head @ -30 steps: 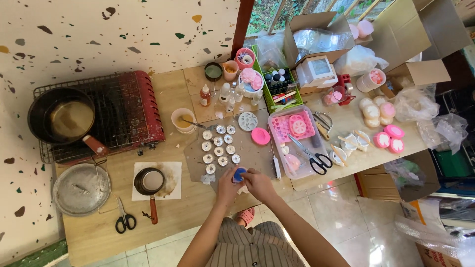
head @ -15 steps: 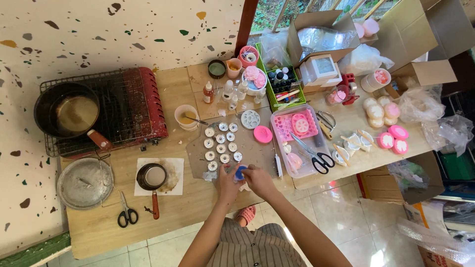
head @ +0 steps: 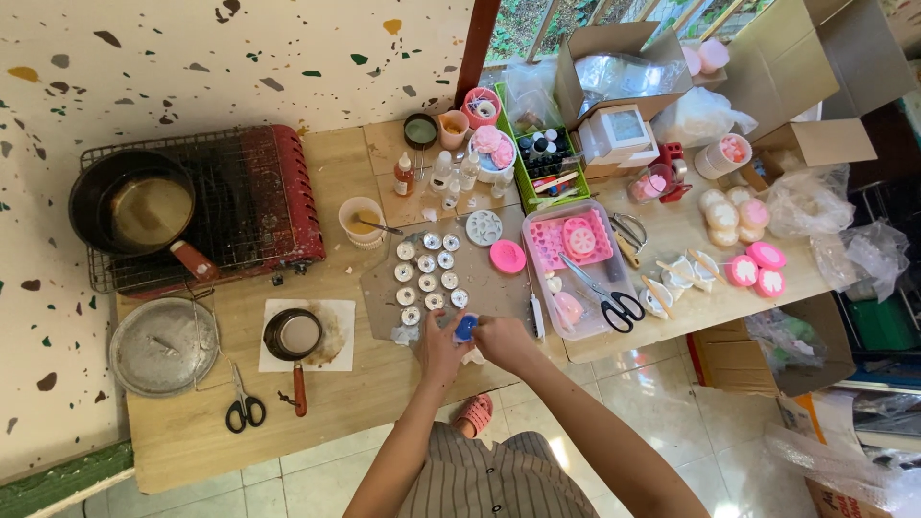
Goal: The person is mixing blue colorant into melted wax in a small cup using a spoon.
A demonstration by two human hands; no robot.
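On a cluttered wooden surface [head: 384,384] against a speckled wall, your left hand [head: 439,343] and right hand [head: 499,341] together gripped a small blue piece [head: 466,328] just below the rows of round white moulds [head: 429,273], close enough for working.

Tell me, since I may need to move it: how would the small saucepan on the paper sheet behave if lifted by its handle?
The small saucepan looks to hold pale liquid, so tilting would probably spill it. Its long red handle likely makes it pan-heavy when lifted. The stained paper sheet beneath may stick and lift too.
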